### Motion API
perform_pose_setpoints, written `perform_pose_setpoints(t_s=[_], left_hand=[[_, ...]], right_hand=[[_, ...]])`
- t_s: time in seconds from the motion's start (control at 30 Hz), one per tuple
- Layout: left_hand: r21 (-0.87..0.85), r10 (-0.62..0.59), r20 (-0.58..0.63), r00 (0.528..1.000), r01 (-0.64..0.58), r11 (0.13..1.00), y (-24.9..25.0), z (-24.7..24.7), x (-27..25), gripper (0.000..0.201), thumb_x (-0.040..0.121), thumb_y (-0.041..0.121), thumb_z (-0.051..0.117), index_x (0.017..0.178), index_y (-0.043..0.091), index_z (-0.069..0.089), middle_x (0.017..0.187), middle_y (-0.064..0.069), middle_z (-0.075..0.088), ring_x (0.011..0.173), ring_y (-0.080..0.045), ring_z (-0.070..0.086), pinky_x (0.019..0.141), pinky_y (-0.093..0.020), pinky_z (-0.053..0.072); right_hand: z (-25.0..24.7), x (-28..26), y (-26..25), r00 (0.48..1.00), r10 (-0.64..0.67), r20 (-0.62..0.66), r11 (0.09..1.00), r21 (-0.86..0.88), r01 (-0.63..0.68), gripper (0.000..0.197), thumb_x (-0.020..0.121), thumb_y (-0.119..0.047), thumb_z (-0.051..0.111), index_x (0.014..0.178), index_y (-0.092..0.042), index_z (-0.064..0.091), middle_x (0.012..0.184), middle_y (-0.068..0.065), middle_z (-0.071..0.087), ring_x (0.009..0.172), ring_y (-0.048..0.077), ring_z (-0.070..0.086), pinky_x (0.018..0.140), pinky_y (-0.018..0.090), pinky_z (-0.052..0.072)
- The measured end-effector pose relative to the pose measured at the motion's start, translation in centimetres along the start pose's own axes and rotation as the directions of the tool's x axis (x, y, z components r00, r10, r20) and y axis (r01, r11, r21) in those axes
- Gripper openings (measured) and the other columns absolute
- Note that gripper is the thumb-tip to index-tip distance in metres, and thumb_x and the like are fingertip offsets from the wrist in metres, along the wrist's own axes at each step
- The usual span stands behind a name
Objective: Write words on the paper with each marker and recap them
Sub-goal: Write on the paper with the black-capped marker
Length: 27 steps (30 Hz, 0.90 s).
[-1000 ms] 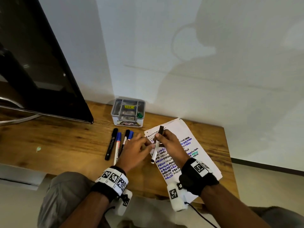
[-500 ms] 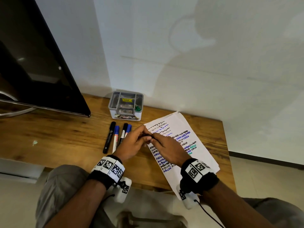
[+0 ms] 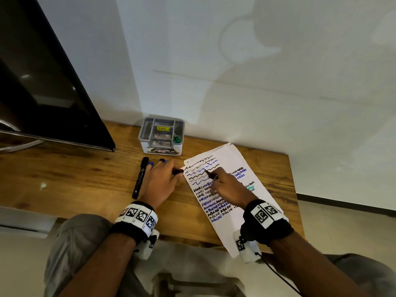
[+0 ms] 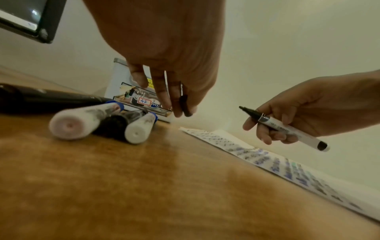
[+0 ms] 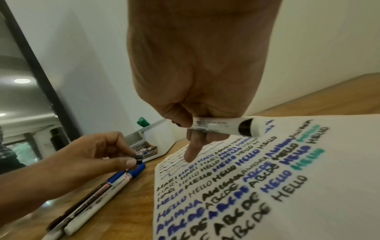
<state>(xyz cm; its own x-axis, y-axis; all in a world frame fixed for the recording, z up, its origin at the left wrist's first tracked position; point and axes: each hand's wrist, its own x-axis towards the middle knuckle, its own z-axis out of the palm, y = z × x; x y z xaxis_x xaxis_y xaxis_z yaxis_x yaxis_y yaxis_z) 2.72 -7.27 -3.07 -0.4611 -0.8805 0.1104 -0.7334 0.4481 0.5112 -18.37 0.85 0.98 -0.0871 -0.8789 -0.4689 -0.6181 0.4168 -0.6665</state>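
Observation:
My right hand [image 3: 222, 185] grips an uncapped black marker [image 3: 211, 175] with a white barrel, its tip raised just over the wavy lines at the top of the paper [image 3: 231, 155]. The left wrist view shows the marker [image 4: 287, 129] held off the sheet. My left hand [image 3: 162, 179] pinches the black cap [image 3: 177, 171] between thumb and fingers beside the paper's left edge. The cap [image 5: 138, 157] hangs over the other markers. A black marker [image 3: 140, 177] lies left of that hand, and two blue-capped ones [image 3: 151, 163] are mostly hidden under it. The paper [image 5: 329, 194] carries rows of black, blue and green words.
A grey compartment box [image 3: 161, 136] with a green-capped marker [image 3: 177, 139] stands at the wall behind the markers. A dark monitor [image 3: 42, 82] leans at the back left. The wooden table [image 3: 85, 179] ends just right of the paper, whose lower end overhangs the front edge.
Both hands were together on the marker. They have pulled apart: the cap came off in my left hand and the bare tip now points at the paper's top.

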Motion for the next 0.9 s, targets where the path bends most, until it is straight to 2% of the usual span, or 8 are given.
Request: perform_pose_setpoints(t_s=[0.07,0.2,0.33,0.5,0.6,0.7,0.8,0.9], left_hand=[[0.188,0.027,-0.027,0.999,-0.021,0.982,-0.5,0.7,0.0,0.018,0.090,0.037,0.065,0.099,0.023,0.059,0.099,0.005,0.071,0.096,-0.020,0.062,0.092,-0.042,0.034],[0.309,0.000,-0.007,1.000,0.003,0.951,-0.5,1.9,0.0,0.027,0.088,0.035,0.067,0.108,0.020,0.057,0.106,-0.001,0.070,0.100,-0.025,0.062,0.088,-0.045,0.035],[0.287,-0.069,0.063,0.996,0.048,0.957,-0.2,2.0,0.1,0.048,0.089,0.037,0.066,0.131,0.022,0.049,0.130,0.000,0.058,0.119,-0.022,0.053,0.097,-0.047,0.035],[0.220,0.037,0.080,0.996,-0.054,0.974,1.3,1.9,-0.6,0.050,0.093,0.039,0.061,0.138,0.025,0.045,0.140,0.001,0.048,0.126,-0.021,0.046,0.102,-0.048,0.036],[0.191,0.178,0.143,0.974,-0.204,0.960,2.8,3.6,-1.6,0.046,0.093,0.036,0.060,0.136,0.028,0.045,0.150,0.003,0.041,0.134,-0.021,0.042,0.105,-0.047,0.034],[0.223,0.256,0.219,0.942,-0.304,0.926,3.8,5.6,-1.9,0.045,0.096,0.041,0.054,0.139,0.030,0.044,0.157,0.005,0.034,0.140,-0.020,0.036,0.111,-0.044,0.033],[0.211,0.244,0.247,0.938,-0.298,0.931,3.5,6.9,-1.9,0.045,0.097,0.044,0.044,0.140,0.028,0.045,0.160,0.004,0.033,0.142,-0.020,0.034,0.114,-0.045,0.032],[0.176,0.255,0.234,0.938,-0.298,0.938,2.8,7.9,-2.4,0.046,0.098,0.044,0.037,0.140,0.027,0.046,0.154,0.001,0.042,0.140,-0.020,0.037,0.114,-0.045,0.032]], right_hand=[[-0.5,-0.1,1.2,0.998,0.032,-0.059,0.999,0.029,-0.030,0.036,0.101,-0.015,0.050,0.137,-0.013,0.046,0.132,0.009,0.063,0.106,0.023,0.065,0.086,0.037,0.054],[-1.1,-0.9,3.7,0.996,0.047,-0.073,0.998,0.040,-0.044,0.039,0.104,-0.014,0.051,0.141,-0.019,0.043,0.128,0.003,0.065,0.106,0.019,0.065,0.070,0.021,0.052],[-2.1,-1.6,6.4,0.991,0.079,-0.110,0.991,0.120,-0.066,0.057,0.093,-0.009,0.071,0.141,-0.023,0.043,0.121,0.007,0.068,0.109,0.023,0.068,0.092,0.042,0.060],[-3.8,-4.0,8.3,0.979,0.078,-0.187,0.925,0.379,-0.002,0.056,0.084,-0.008,0.082,0.120,-0.021,0.040,0.110,0.010,0.071,0.097,0.028,0.074,0.087,0.046,0.062],[-4.5,-5.6,9.4,0.980,0.052,-0.193,0.733,0.674,0.094,0.029,0.093,-0.002,0.070,0.109,-0.009,0.047,0.111,0.024,0.073,0.093,0.036,0.075,0.083,0.043,0.064],[-5.2,-6.3,10.8,0.980,0.037,-0.197,0.476,0.865,0.156,0.008,0.101,0.001,0.054,0.108,-0.002,0.057,0.116,0.029,0.071,0.097,0.032,0.073,0.084,0.034,0.062],[-5.7,-7.0,11.6,0.988,0.013,-0.156,0.123,0.980,0.153,0.033,0.100,0.014,0.038,0.118,-0.002,0.060,0.118,0.023,0.071,0.100,0.026,0.073,0.083,0.030,0.063],[-5.7,-7.3,12.6,0.973,0.002,-0.232,0.008,0.973,0.232,0.045,0.092,0.021,0.045,0.121,-0.008,0.061,0.104,0.012,0.071,0.097,0.021,0.071,0.082,0.027,0.061]])
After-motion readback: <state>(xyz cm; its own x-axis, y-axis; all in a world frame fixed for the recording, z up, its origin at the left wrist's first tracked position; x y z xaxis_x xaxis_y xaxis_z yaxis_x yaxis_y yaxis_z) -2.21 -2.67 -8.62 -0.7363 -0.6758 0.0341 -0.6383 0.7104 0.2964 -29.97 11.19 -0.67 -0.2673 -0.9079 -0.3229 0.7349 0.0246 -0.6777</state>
